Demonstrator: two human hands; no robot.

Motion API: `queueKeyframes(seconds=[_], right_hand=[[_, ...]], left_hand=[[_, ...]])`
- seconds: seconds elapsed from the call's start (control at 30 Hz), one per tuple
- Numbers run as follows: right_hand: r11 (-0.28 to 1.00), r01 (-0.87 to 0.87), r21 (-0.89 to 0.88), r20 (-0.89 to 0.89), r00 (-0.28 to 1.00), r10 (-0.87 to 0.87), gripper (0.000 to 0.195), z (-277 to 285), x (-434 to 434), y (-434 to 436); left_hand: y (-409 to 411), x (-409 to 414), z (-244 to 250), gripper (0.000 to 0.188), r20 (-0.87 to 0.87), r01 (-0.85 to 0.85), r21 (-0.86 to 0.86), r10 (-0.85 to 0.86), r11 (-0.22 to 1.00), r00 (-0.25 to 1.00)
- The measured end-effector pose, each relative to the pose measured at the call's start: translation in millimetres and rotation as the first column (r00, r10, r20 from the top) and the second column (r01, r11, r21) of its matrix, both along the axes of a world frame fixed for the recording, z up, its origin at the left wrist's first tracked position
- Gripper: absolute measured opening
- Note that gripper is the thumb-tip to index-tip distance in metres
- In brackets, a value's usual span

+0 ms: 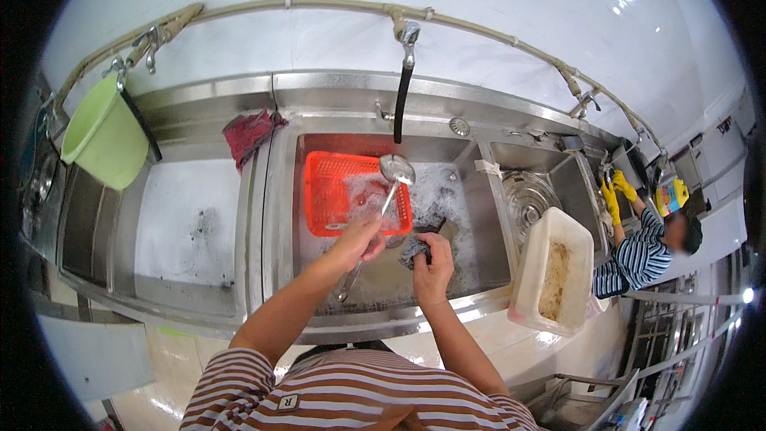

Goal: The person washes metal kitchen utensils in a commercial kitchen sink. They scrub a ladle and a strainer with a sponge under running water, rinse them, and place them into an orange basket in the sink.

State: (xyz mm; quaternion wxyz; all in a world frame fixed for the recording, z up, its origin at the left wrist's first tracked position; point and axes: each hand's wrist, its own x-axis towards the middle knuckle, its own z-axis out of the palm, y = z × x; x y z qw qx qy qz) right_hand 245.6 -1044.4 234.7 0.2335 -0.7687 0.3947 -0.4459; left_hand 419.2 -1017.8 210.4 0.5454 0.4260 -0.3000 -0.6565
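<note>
My left hand (361, 243) grips the handle of a metal ladle (397, 169) over the middle sink (488, 251). The ladle's bowl points away from me, above the right side of a red plastic basket (326, 191). The handle's end slants back toward the sink's near side. My right hand (435, 266) pinches a dark grey scouring pad (413, 250), just right of the ladle handle. Cloudy, sudsy water fills the sink under both hands. White foam covers part of the basket's inside.
A black hose (403, 102) hangs from the tap above the sink. Left are a maroon cloth (251, 134), a foamy sink basin (185, 221) and a green bucket (111, 131). A stained white plastic tub (553, 272) stands at right. Beyond it, a co-worker in yellow gloves (610, 197) works at another sink.
</note>
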Motion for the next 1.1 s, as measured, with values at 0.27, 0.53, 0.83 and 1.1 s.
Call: queueKeyframes(seconds=[0.27, 0.53, 0.83, 1.1], right_hand=[[0.98, 0.072, -0.183, 0.015, 0.997, -0.07, 0.035, 40, 17, 1], [0.969, 0.147, 0.197, -0.254, 0.963, -0.095, 0.025, 54, 38, -32], [0.468, -0.268, 0.842, 0.438, 0.846, -0.304, 0.024, -2, 6, -77], [0.506, -0.427, 0.75, 0.646, 0.64, -0.417, 0.021, -26, 19, -43]], left_hand=[[29, 0, -2, 0.046, 0.35, 0.043, 0.049, -0.057, 0.998, 0.935], [49, -7, -7, 0.033, 0.909, 0.153, -0.204, 0.129, 0.967, 0.396], [54, -9, 1, 0.028, 0.916, 0.151, -0.155, 0.085, 0.976, 0.392], [40, -16, 17, 0.024, 0.823, 0.069, -0.264, 0.188, 0.962, 0.536]])
